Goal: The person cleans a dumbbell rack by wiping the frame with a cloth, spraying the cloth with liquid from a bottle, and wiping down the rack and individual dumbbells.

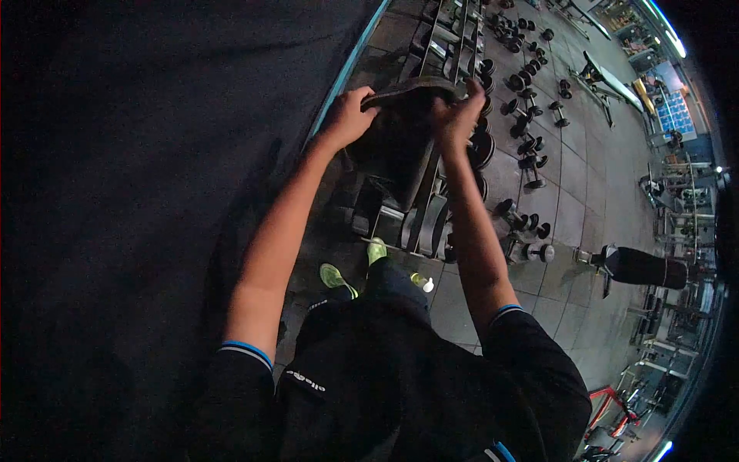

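Observation:
Held out in front of me is a dark, soft-looking item point(409, 86) with a curved, greyish upper edge; its lower part merges with the dark equipment behind, and I cannot tell its kind. My left hand point(355, 117) is closed on the left end of that edge, thumb and fingers pinching it. At the right end, my right hand point(460, 115) curls around the edge, slightly blurred, with the thumb on the near side. Beneath the item stands a dumbbell rack point(419, 219) with dark saddles and metal rails.
Many dumbbells point(531, 142) lie on the tiled floor to the right. A padded bench point(647, 267) stands further right, another bench point(612, 81) further back. A bottle point(422, 282) with a white cap is near my shoes point(339, 279). A large dark surface point(138, 192) fills the left side.

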`<move>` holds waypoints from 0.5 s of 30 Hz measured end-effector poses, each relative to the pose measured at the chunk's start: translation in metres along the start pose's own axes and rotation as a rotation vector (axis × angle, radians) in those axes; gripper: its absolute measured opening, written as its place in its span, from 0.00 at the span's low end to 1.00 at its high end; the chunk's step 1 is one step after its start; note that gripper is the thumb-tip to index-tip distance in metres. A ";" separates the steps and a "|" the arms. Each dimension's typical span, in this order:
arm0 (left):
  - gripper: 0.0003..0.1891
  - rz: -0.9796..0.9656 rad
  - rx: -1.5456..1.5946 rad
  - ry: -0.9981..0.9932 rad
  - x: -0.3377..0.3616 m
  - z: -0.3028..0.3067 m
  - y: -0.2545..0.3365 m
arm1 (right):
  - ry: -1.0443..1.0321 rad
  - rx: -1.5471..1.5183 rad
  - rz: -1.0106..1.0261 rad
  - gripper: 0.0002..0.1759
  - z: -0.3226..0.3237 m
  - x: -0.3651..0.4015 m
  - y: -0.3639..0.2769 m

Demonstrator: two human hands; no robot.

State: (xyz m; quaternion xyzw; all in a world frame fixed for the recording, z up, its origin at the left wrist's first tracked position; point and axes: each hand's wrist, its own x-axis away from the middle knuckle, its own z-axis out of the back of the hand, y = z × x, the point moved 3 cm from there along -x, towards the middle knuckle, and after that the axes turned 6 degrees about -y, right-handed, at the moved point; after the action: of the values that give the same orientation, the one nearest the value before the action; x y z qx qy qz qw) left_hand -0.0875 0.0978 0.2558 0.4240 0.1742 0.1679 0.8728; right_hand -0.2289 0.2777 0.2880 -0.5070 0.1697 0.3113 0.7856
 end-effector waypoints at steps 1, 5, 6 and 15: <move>0.25 0.087 -0.055 0.000 -0.003 -0.013 -0.014 | -0.080 0.026 0.053 0.45 -0.025 0.015 0.011; 0.38 0.297 0.099 -0.149 0.025 -0.041 -0.066 | -0.707 0.407 0.119 0.51 -0.102 0.114 0.057; 0.37 0.300 0.098 -0.120 0.045 -0.041 -0.066 | -0.800 0.487 0.142 0.53 -0.108 0.122 0.058; 0.19 0.649 0.289 -0.078 0.287 -0.047 -0.076 | -0.866 0.740 0.261 0.35 -0.152 0.165 0.082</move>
State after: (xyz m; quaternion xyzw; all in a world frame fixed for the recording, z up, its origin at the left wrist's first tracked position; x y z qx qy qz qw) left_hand 0.1556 0.2114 0.1212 0.5824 0.0190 0.3936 0.7110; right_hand -0.1522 0.2165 0.0698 -0.0004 -0.0084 0.5045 0.8634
